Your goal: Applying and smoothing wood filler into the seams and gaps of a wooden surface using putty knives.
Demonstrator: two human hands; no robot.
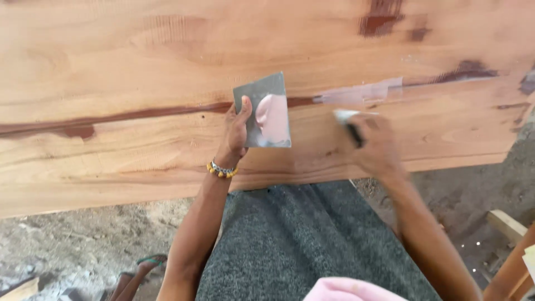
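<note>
While the left hand (236, 129) is gripping the plate (263, 111), the right hand (374, 146), clenching a scraper (348, 124), is risking smearing filler (272, 116) past the slab (139, 67) crack (139, 115)

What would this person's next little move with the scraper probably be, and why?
Probably drawing the scraper in the right hand further along the dark crack in the wooden slab. Pale filler covers only a short stretch beside it, and the metal plate in the left hand holds more pink putty.
</note>
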